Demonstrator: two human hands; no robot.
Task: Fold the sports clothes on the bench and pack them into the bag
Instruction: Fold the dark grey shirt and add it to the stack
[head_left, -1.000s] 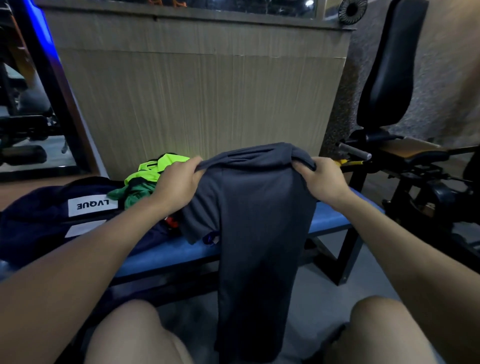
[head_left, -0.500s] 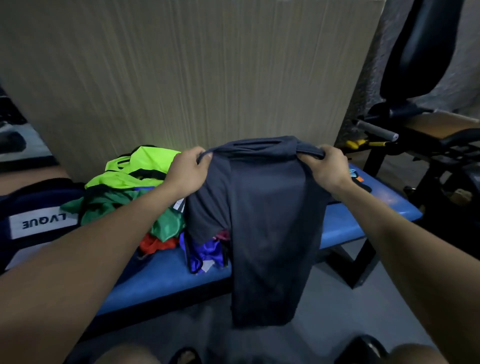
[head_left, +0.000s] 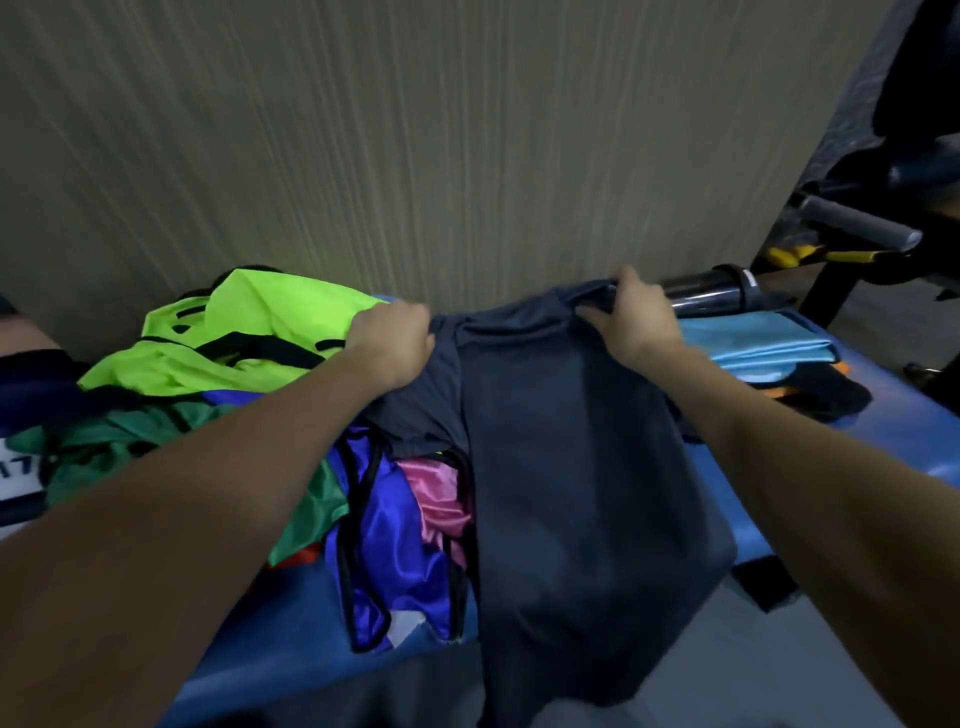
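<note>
My left hand (head_left: 390, 338) and right hand (head_left: 636, 317), each with fingers curled round the top edge of the dark grey shirt (head_left: 576, 493), which lies spread across the blue bench (head_left: 748, 514), its lower end hanging over the near edge. To the left of the shirt, a heap of sports clothes: a neon green vest (head_left: 249, 332) at the back, a dark green garment (head_left: 124, 441) beneath my left forearm, a purple satin piece (head_left: 395, 561) and a pink one (head_left: 436, 493) touching the shirt's left side. Far left, part of the dark bag (head_left: 36, 395). To the right, a folded light blue cloth (head_left: 753, 343) and a dark bottle (head_left: 711, 291) lying on its side by the wall
</note>
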